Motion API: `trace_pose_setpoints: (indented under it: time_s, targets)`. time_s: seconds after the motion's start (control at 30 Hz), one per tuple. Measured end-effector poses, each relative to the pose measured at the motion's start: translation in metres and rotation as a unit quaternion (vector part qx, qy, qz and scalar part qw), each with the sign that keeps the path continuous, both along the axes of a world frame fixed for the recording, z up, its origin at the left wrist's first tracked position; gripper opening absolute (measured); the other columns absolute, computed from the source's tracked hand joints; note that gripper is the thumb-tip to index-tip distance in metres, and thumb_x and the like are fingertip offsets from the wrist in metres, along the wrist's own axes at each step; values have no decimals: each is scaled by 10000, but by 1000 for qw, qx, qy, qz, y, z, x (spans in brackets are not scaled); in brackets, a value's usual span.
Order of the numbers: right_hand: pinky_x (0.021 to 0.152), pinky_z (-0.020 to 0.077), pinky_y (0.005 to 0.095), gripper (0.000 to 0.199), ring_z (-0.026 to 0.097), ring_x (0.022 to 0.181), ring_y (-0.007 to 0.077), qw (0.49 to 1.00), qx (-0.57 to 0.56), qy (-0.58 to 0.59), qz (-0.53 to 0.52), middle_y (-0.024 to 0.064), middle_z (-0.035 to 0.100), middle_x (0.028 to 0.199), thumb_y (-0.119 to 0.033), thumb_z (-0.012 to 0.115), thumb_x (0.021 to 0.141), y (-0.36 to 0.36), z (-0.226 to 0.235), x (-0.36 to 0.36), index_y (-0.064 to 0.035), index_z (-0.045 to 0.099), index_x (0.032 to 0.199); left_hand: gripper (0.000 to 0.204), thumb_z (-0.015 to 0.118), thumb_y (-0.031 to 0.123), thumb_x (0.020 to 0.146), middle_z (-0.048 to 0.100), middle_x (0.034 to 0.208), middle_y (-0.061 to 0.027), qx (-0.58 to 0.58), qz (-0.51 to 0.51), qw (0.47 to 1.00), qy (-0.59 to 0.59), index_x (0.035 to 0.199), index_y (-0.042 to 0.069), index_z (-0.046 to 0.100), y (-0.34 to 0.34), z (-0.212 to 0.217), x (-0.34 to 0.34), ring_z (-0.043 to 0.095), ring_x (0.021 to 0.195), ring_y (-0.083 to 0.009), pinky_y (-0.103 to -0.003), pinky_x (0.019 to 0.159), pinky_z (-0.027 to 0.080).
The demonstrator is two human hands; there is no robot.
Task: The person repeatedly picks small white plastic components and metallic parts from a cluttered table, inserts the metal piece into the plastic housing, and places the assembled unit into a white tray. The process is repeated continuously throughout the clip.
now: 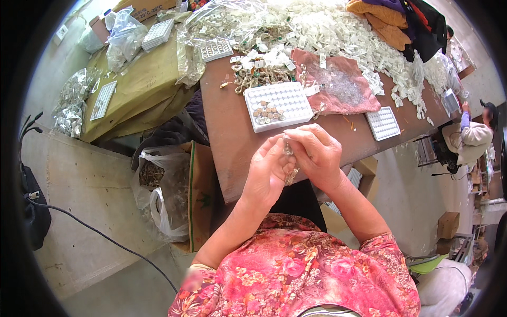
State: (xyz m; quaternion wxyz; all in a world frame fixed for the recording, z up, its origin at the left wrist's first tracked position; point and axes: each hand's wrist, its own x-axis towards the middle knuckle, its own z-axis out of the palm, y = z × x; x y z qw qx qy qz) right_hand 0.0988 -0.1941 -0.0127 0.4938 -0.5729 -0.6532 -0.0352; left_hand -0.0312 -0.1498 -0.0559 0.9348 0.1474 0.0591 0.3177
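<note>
Above the near edge of the brown table (232, 158), my left hand (266, 170) and my right hand (319, 156) meet, fingertips pinched together. Between them is a small clear, shiny piece (288, 148), too small to name for sure. A brownish, glinting bit (291, 175) dangles below it beside my left palm. Just beyond my fingers lies a white tray with rows of round wells (290, 100). Several small round brown and pale discs (268, 112) sit in its near left part. Behind the tray is a tangle of beige cords (259, 76) with small pale tags.
A pink cloth (317, 68) holds thin clear scraps (343, 87). Clear pieces heap up (322, 31) at the far side. Another white tray (383, 124) lies to the right. Left of my legs stand a cardboard box (198, 198) and a plastic bag (153, 206). A person (475, 137) sits far right.
</note>
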Motion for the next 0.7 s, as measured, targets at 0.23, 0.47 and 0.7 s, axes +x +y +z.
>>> trace_pose_setpoints:
  time_s: [0.23,0.47,0.7]
  targets:
    - [708,559,340,346,662,815,246,986,13,-115,117,81,638,995,-78,738,726,-9,6,21,-43,667,1063,346,489,271,1002,569,1209,-51,-35,-29,999,-4,1282,67,481,-7,2,0,560,1097,-167,-371,967,454]
    - [680,560,338,324,659,786,239,972,28,-193,130,67,631,938,-102,742,704,-13,2,39,-22,659,1007,315,505,253,996,582,1222,-68,-174,-81,981,12,1252,70,501,-16,1,9,554,1158,-211,-425,1043,425]
    - [740,549,351,352,663,823,248,983,37,-146,109,71,657,943,-142,760,706,-20,-4,49,-51,665,1032,290,564,217,964,614,1157,-68,-117,-66,991,-23,1210,67,528,-19,-3,20,584,1101,-202,-405,986,474]
